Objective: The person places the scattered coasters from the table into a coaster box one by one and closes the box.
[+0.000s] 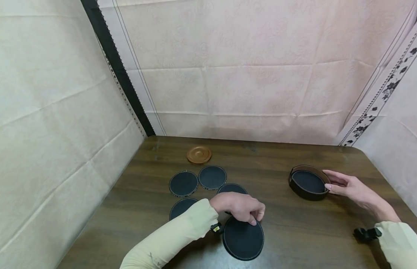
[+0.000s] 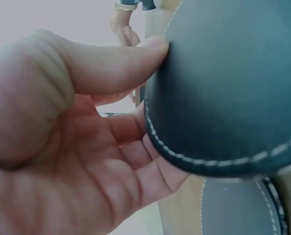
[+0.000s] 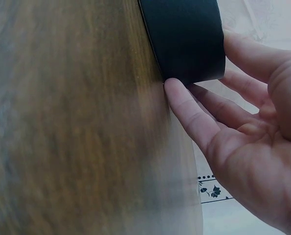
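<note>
A black, round, leather-look coaster with white edge stitching (image 1: 243,241) sits at the near middle of the scene, apparently lifted just off the table. The left hand (image 1: 240,206) pinches it at its far edge, thumb on the upper face and fingers beneath. With only that one edge held, the free side could swing down if the thumb eases, and the smooth face might slide out of the pinch. Near it, partly beneath the left wrist and forearm, lie other black, round, stitched coasters (image 1: 183,184); the cream sleeve (image 1: 171,233) hangs over this group, so a low sweep of the arm could drag one out of place.

Well apart to the right stands a low, round black holder with a brown inner wall (image 1: 308,196), a black disc inside it. The right hand (image 1: 351,190) grips its right side, thumb at the rim. Too hard a squeeze or pull there would probably tip or shift the holder, and a coaster lowered askew could catch on the rim or that thumb. Beyond the coasters, a brown, round, ridged disc (image 1: 199,155) rests near the far edge of the brown wood-grain table (image 1: 269,158), likely beyond any accidental knock.
</note>
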A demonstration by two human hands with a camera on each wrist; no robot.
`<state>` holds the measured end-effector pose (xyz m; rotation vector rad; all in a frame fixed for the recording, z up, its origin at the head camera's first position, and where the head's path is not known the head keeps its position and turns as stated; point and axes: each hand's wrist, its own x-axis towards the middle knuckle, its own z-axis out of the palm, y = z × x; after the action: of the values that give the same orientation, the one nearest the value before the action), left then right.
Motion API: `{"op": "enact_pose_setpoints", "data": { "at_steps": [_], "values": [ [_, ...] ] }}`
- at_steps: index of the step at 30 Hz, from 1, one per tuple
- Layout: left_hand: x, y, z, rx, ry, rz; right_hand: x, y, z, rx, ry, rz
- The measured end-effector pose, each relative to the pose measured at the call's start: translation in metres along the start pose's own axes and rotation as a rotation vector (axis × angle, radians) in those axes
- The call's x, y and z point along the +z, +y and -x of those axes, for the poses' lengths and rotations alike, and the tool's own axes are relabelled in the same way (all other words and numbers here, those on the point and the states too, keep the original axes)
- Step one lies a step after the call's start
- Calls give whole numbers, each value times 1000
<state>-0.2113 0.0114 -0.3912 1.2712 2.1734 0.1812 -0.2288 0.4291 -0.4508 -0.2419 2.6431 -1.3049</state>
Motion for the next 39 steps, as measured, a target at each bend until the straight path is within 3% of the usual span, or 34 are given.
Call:
{"op": "enact_pose_setpoints", "data": {
  "at_steps": [8,14,29,39],
  "values": [
    [-14,2,1,98,8,34,1,1,0,-14,1,-35],
    [-24,1,2,132,62,78,3,1,0,-22,6,-43],
    [-33,-21,-11,110,319,261,2,0,-2,-17,-2,-39],
    [-46,-16,-22,87,493,316,2,-1,-1,-10,-4,-45]
  ]
}}
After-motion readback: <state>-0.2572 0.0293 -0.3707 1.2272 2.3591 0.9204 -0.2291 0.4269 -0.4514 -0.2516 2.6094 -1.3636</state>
